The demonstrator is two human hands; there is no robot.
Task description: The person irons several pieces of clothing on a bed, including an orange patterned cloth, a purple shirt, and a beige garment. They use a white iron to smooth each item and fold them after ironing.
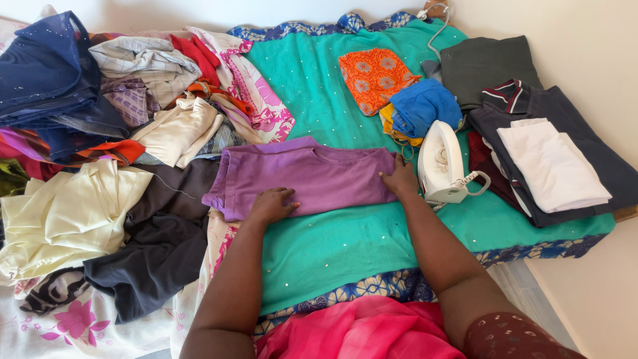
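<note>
iron point(441, 161) blocks right, teal cloth point(332, 246) likely free

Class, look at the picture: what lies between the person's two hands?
In the head view, only the folded purple cotton garment spans between the left hand and the right hand; both press on it.

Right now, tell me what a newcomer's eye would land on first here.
First the purple garment, spread flat mid-frame on the teal cloth, with the left hand pressed on its near edge and the right hand on its right end. Just right of it a white iron stands upright. A jumbled heap of clothes fills the left side, and neatly folded dark garments topped by a white one lie at right.
</note>
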